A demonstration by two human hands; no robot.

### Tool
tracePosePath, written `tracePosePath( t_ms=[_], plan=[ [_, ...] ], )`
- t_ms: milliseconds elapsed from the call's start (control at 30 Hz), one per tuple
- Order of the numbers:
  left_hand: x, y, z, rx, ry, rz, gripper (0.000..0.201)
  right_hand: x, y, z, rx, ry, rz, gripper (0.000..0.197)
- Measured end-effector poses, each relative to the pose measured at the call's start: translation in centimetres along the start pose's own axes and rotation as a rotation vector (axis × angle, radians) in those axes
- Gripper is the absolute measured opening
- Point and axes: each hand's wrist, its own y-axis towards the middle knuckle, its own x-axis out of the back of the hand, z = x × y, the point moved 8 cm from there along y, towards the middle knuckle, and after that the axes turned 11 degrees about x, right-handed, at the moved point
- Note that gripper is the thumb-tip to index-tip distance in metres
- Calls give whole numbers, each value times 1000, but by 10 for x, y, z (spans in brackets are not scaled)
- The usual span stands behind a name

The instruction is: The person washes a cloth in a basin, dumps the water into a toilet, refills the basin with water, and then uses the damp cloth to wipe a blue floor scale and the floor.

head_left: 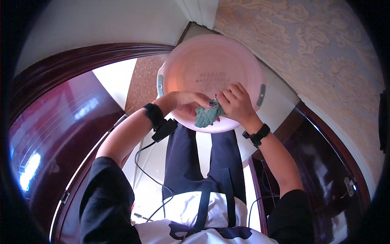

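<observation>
A crumpled grey-green cloth is bunched between my two hands, over the near part of a round pink basin. My right hand is closed in a fist around the cloth's upper end. From the other side, my left hand grips it, thumb laid across the top and the other fingers mostly hidden beneath. Grey-green grips sit on the basin's left and right rim. Whether the basin holds water I cannot tell.
Glossy dark red doors stand at the left and right. A patterned wall rises beyond the basin on the right, a pale wall on the far left. Black cables hang by both my arms, the left one running from a wrist device.
</observation>
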Motion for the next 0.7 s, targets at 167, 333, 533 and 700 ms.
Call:
tracePosePath(
  t_ms=[167, 333, 533, 700],
  plan=[
    [-60, -4, 28, 90, -106, 580, 47, 25, 30, 25, 372, -142, -256, 11],
    [-26, 20, 20, -13, 357, -181, 23, -7, 2, 14, 420, -114, 118, 9],
    [32, 29, -29, -457, 1086, -973, 26, -65, -8, -27, -102, -96, 418, 14],
    [27, 8, -48, -271, 1563, -1252, 29, -91, -21, -43, -692, 272, 328, 21]
  ],
)
